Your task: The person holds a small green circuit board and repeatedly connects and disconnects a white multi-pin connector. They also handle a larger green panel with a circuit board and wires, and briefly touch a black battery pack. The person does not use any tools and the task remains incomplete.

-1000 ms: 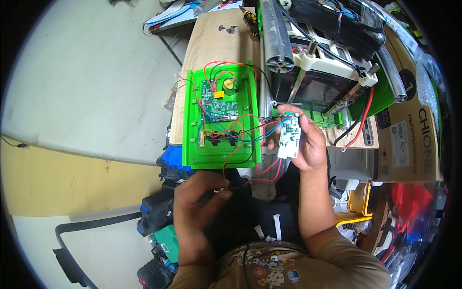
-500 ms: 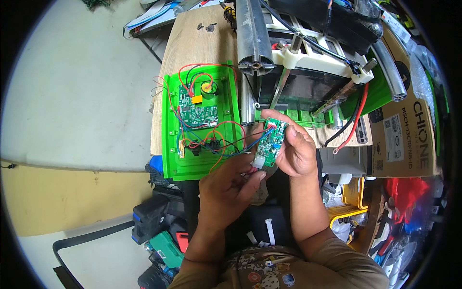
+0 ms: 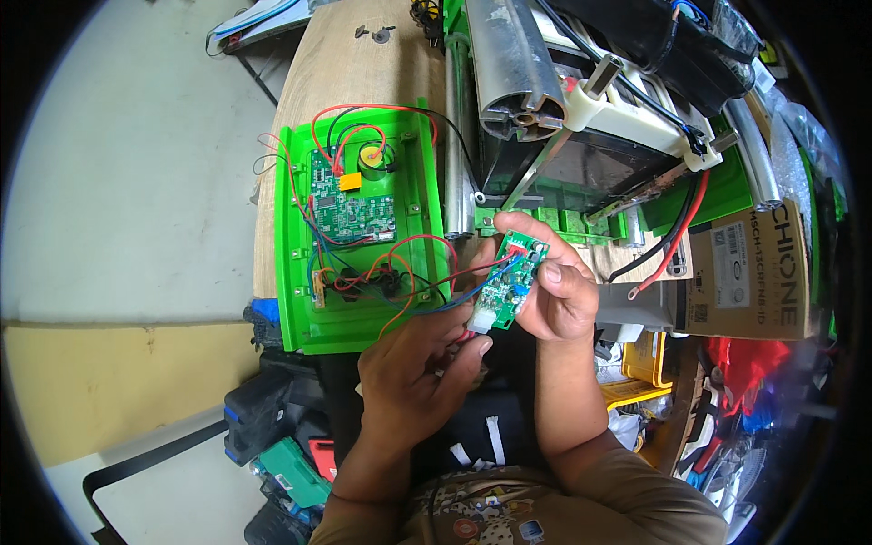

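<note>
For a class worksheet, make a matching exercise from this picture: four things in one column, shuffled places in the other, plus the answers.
1. small green rectangular circuit board
2. bright green plastic tray
3. white plastic connector
4. brown cardboard box

A. right of the pale wooden bench
B. at the board's near end, beside the left hand
C. in the right hand
D. on the bench

Pairs: 1-C; 2-D; 3-B; 4-A
</note>
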`<state>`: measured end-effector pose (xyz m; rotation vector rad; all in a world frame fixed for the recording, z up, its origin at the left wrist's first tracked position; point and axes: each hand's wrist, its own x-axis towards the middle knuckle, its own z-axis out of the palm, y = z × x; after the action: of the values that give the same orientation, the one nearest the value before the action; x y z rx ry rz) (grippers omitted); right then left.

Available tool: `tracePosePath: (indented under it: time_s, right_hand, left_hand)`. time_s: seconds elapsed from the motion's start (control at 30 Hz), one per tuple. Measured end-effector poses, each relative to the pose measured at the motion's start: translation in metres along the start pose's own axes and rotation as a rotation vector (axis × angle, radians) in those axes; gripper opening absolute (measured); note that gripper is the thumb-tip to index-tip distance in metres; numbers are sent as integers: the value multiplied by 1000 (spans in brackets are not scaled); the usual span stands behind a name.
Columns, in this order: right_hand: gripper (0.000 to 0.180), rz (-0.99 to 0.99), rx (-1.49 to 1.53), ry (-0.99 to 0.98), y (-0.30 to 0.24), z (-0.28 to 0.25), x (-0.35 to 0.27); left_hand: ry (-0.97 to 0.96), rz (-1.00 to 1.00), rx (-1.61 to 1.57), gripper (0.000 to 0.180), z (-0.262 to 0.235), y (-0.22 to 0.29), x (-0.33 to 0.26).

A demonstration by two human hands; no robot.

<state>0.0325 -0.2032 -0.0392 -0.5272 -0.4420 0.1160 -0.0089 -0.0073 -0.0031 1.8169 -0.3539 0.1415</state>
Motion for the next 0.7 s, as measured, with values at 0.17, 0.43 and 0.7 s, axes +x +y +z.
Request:
tracePosePath:
  time_s: [0.17,0.43,0.7]
  right_hand:
    - [65,-12,-14,-8,2,0,0]
    - [66,-11,-25,1,2,0,-2]
    - [66,-12,-38,-5,1,0,0]
  left_hand:
    - [-9,12,-9,36,-2,0,1]
    - [-7,3,-26,36,-2,2,1]
    - [5,13,-89,37,-2,1,0]
